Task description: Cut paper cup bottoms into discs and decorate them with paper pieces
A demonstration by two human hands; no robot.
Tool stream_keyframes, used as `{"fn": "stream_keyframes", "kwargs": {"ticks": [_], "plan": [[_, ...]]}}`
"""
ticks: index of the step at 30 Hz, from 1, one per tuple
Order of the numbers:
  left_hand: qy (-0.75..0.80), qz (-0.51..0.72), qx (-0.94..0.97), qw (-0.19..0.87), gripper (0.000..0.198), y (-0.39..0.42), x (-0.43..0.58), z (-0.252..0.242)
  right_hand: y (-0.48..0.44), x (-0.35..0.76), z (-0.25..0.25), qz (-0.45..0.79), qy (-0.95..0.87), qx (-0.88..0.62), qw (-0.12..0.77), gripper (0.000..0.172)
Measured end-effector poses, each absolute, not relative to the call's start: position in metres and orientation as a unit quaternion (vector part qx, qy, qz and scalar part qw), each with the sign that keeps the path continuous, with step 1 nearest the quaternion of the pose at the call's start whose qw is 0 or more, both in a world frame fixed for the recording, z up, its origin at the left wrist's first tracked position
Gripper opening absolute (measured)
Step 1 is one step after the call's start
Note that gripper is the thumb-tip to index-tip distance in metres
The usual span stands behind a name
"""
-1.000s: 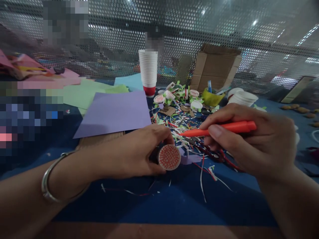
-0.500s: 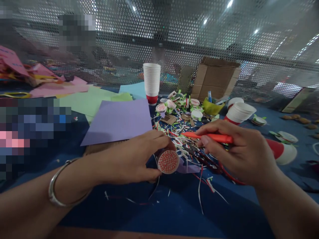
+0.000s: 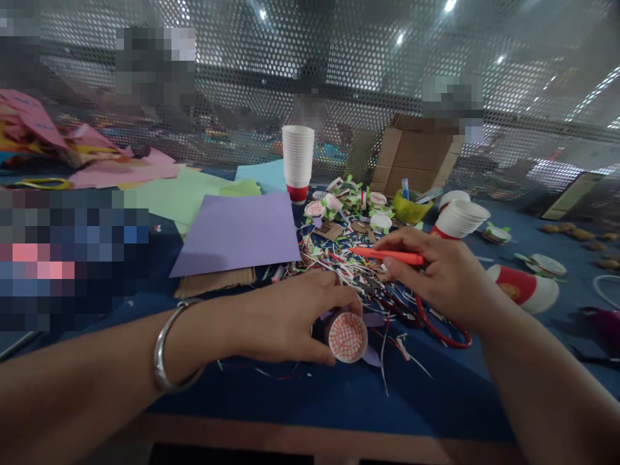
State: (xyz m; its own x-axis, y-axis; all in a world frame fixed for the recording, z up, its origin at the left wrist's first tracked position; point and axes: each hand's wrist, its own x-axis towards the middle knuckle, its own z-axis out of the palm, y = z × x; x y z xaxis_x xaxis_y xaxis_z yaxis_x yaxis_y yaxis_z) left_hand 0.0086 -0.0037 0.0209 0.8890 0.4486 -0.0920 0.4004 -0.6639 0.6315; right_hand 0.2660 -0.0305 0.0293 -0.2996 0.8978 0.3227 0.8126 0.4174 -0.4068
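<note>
The left hand (image 3: 290, 316) has drawn the paper cup (image 3: 347, 336) nearer, its grip closed around the cup, which lies on its side on the blue surface (image 3: 339, 394), its red-hatched base facing the camera. Farther right, the right hand (image 3: 445, 278) pinches an orange marker (image 3: 387, 255) above the paper scraps (image 3: 339, 258).

You're in a craft workshop: the blue surface (image 3: 314, 394) is strewn with cut paper scraps (image 3: 339, 258), sheets of coloured paper (image 3: 237, 232), a stack of paper cups (image 3: 297, 161) and a cardboard box (image 3: 416, 155), with a perforated metal screen (image 3: 339, 64) standing behind.
</note>
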Motion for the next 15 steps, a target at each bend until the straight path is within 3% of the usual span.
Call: {"fn": "stream_keyframes", "kwargs": {"ticks": [7, 15], "plan": [[0.245, 0.058, 0.909, 0.333, 0.047, -0.007, 0.004, 0.008, -0.025, 0.271, 0.032, 0.106, -0.818, -0.524, 0.215, 0.02], [0.276, 0.123, 0.897, 0.322, 0.048, 0.001, -0.012, 0.007, -0.044, 0.291, 0.023, 0.047, -0.778, -0.586, 0.221, 0.026]]}}
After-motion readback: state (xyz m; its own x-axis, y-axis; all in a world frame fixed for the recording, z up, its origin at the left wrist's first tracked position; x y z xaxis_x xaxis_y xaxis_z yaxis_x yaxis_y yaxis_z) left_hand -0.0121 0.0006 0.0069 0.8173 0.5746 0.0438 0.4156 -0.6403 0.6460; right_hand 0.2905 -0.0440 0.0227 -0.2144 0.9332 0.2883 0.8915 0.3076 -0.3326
